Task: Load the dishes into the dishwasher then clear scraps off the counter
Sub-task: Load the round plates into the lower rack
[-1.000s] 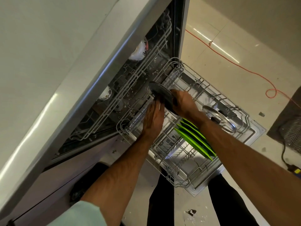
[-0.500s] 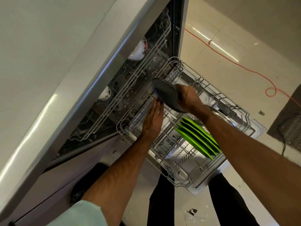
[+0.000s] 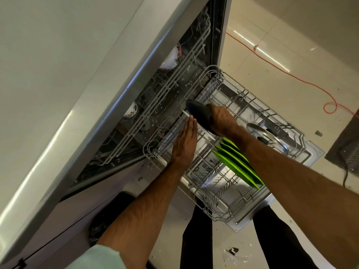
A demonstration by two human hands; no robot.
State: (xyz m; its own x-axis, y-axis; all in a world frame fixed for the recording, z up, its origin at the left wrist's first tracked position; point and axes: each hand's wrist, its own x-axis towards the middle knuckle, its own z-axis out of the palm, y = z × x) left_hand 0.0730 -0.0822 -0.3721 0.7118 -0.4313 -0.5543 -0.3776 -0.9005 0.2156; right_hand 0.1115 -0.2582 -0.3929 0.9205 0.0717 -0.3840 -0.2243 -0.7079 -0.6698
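Observation:
The dishwasher stands open with its grey lower rack (image 3: 223,216) pulled out over the door. My right hand (image 3: 220,118) grips a dark round plate (image 3: 198,114), tilted on edge over the rack's back left part. My left hand (image 3: 185,144) lies flat and open on the rack's left side, fingertips just below the plate. Several green plates (image 3: 238,164) stand upright in the rack's middle. A glass lid (image 3: 270,139) lies at the rack's right. Two patterned white bowls (image 3: 172,59) sit in the upper rack (image 3: 171,90) inside the machine.
The grey counter edge (image 3: 77,113) overhangs the dishwasher on the left. An orange cable (image 3: 303,82) runs over the tiled floor at the right. A dark mat (image 3: 347,144) lies at the far right. Scraps (image 3: 232,251) lie on the floor by my legs.
My right hand lifted the dark plate up off the rack, then lowered it a little toward the tines. My left hand stayed flat on the rack.

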